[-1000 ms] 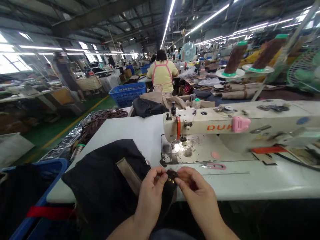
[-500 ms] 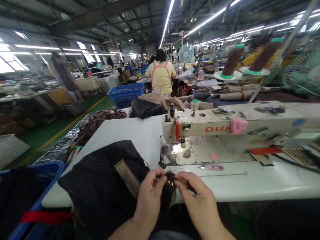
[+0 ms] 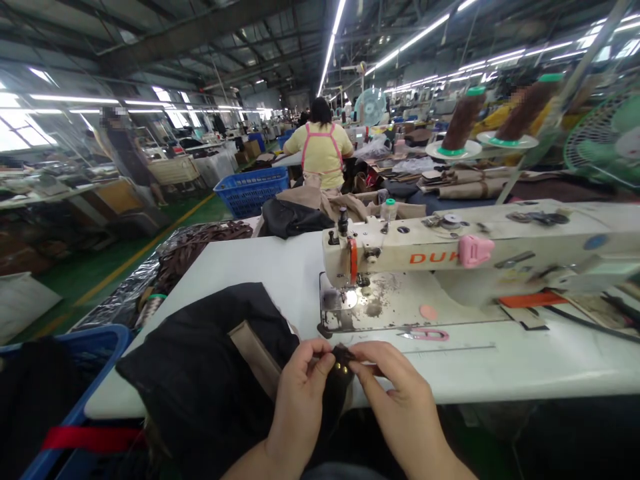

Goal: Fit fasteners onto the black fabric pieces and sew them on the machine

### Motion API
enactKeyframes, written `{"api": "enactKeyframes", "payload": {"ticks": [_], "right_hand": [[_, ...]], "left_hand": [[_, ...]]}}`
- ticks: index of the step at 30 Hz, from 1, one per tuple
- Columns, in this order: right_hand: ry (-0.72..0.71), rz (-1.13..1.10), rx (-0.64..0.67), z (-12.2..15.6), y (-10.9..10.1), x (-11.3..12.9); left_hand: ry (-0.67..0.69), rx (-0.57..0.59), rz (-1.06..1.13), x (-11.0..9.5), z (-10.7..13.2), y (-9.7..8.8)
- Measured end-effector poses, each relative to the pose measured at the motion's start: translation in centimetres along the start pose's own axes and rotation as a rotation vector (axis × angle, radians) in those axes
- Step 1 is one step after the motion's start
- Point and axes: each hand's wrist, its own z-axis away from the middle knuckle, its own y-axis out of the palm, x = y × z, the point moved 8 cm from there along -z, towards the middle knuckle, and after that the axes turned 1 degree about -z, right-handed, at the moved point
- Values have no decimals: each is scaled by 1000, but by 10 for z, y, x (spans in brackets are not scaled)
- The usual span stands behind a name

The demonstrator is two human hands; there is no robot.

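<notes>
Head cam: hands [image 3: 303, 390] in tight pinch on dk fabric [image 3: 339, 387], wht tabletop [image 3: 245, 263], sewing mach [image 3: 395, 257], grn flr [image 3: 85, 277].

The narrow gap between your left hand [image 3: 300, 393] and right hand [image 3: 403, 393] is taken up by the dark studded piece [image 3: 341, 380]. To the right, you have a bare strip of desk [image 3: 480, 373] along the front edge; the pink-handled snips [image 3: 427, 335] lie at its back. Beyond them the sewing machine [image 3: 390, 247] stands in your way, leaving a low gap under its arm, where a pink disc [image 3: 429, 312] lies flat. On your left, black fabric [image 3: 200, 353] spreads to the front edge and blocks a low pass. Behind it, a bare white stretch runs left of the machine head, back to a dark bundle [image 3: 295, 219]. A blue basket [image 3: 117, 340] crowds the desk's left side.
</notes>
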Motion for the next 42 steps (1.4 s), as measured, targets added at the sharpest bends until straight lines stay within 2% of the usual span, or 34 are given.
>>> {"api": "enactKeyframes", "payload": {"ticks": [8,12,16,21,34,42], "right_hand": [[-355,428,-29,13,-3,27],[-444,529,-56,20,-4,36],[-424,527,-53,19,-3,35],[-314,450,-58,13,-2,27],[-326,491,-69,11,-2,31],[-348,545,11,8,3,32]], "left_hand": [[-2,-8,-17,-2,0,-1],[-7,-6,-5,-1,0,0],[-23,-6,-9,-2,0,1],[-17,-5,5,-3,0,1],[-17,10,-8,0,0,2],[-4,3,-27,-1,0,3]]}}
